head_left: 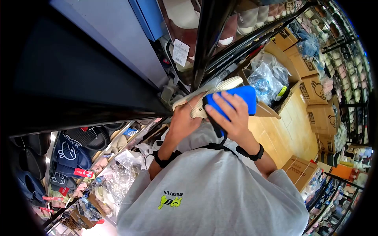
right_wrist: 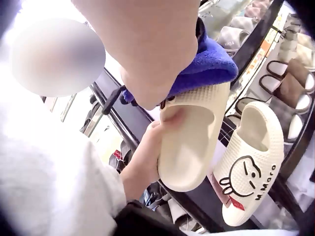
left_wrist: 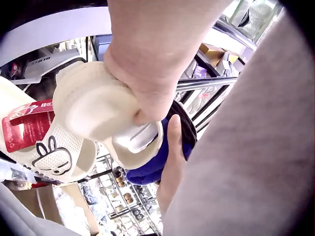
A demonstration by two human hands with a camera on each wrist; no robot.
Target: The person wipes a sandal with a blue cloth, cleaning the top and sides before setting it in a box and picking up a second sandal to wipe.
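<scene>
My left hand [head_left: 187, 120] grips a cream slide sandal [right_wrist: 187, 147] at its open heel end, thumb on the footbed. A second cream slide [right_wrist: 256, 162], with a black rabbit drawing on its strap, hangs close beside it. In the left wrist view a red tag [left_wrist: 27, 125] lies against that rabbit slide. My right hand [head_left: 232, 118] holds a blue plush pad [head_left: 246, 98] with a black side, fingers spread over its back. The pad lies against the strap of the held slide in the right wrist view [right_wrist: 211, 61].
A wide black post [head_left: 86, 78] rises at my left. Shelves of slippers [head_left: 71, 157] stand beside me. An open carton [head_left: 291, 88] with plastic-wrapped goods is at the right, near stacked cardboard boxes [head_left: 315, 90] on a wooden floor [head_left: 291, 133]. Black rack rails [head_left: 252, 35] run ahead.
</scene>
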